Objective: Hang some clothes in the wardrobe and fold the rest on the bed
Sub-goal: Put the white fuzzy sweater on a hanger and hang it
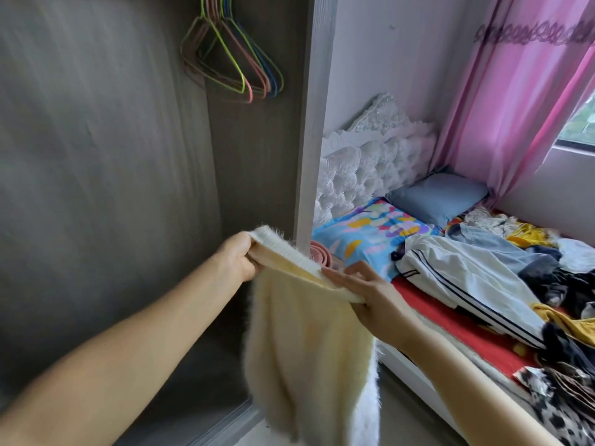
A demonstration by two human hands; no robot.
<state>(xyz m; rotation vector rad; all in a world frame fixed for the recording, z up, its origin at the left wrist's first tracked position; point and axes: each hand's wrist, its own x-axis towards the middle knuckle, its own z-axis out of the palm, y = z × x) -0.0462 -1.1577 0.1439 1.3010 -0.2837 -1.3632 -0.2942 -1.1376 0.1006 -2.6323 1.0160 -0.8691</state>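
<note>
Before the wardrobe [251,162], both hands stretch a cream garment [309,342].

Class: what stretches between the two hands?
In the head view, the fluffy cream garment's top edge spans from left hand to right hand.

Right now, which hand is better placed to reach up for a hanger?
Probably the left hand: it grips the cream fuzzy garment just below the wire hangers inside the wardrobe; the right hand is toward the bed.
</note>
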